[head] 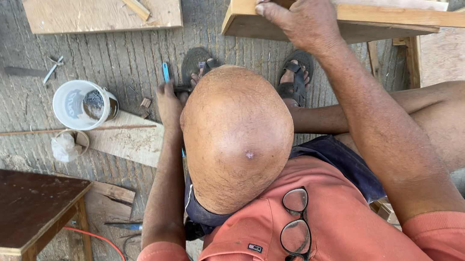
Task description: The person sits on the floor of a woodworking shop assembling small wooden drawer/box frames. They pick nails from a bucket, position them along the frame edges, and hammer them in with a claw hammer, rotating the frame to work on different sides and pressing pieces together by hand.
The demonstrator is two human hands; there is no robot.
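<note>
My right hand (302, 10) is stretched forward and grips the top edge of a light wooden frame piece (386, 15) that is held above the floor, fingers curled over its near corner. My left hand (169, 104) reaches down to the concrete floor beside my raised bare knee (236, 133). Its fingers are closed around a slim blue-handled tool (165, 72), whose end sticks out past the fingertips. The knee hides the palm and the rest of the tool. My sandalled feet (296, 76) rest on the floor under the frame.
A white plastic tub (83, 103) stands on a wood offcut (128, 140) at the left. A dark wooden stool (13, 210) is at the lower left, with a red cable (106, 248) beside it. A plywood board (100, 9) lies at the top, more timber at right. Glasses (295, 224) hang from my orange shirt.
</note>
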